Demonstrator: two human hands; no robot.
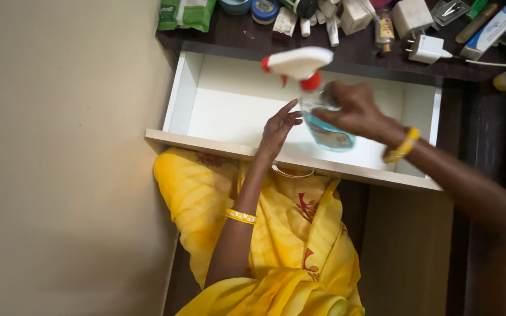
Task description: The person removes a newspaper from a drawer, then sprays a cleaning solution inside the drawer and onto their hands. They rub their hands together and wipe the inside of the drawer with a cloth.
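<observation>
Left hand (277, 130) hung slack, fingers loose, holding nothing, over the near edge of the open white drawer (229, 111). Just right, the right hand (355, 111) gripped a clear spray bottle (323, 126) w/ blue liquid & white trigger head, mid-body, above the drawer. Prob. light, rigid plastic, maybe slick; the neck looked the surest hold.

Clear glossy plastic spray bottle (322, 114); matt white laminated-wood drawer (229, 111); soft yellow cloth (291, 234).

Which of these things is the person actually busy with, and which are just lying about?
In use: spray bottle in right hand; open white drawer, left hand over it.

Lying about: white plug adapter, tape rolls, green packet, small bottle.
</observation>
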